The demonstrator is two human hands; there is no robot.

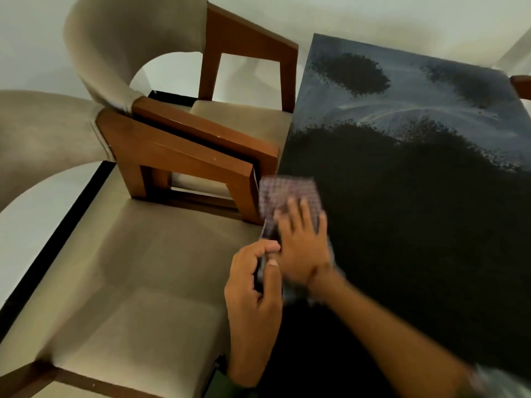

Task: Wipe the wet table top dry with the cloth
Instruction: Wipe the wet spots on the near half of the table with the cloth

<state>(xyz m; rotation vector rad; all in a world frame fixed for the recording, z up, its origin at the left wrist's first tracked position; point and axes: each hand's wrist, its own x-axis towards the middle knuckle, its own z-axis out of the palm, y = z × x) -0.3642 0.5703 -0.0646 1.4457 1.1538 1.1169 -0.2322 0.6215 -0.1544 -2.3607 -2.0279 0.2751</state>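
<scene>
My right hand (301, 242) lay flat, fingers spread, pressing the checked cloth (287, 196) at the dark surface's (416, 225) left edge, my left hand (253, 285) pinched its overhanging hem, and I judged that grip could bunch it, leaving streaks

Right hand (301, 242) flat, palm down, fingers (296, 209) extended and slightly spread, pointing away from body. Pressed on cloth (287, 193). Right forearm bare, runs diagonally from lower right corner up to wrist; wrist roughly straight. Outline blurred. Left hand (253, 294) just beside right, near its wrist, touching or almost touching. Left fingers curled, thumb and index pinching dark edge of cloth. Left wrist enters from bottom edge, green sleeve cuff visible there. Both hands close together at left edge of worktop (402, 225).
</scene>
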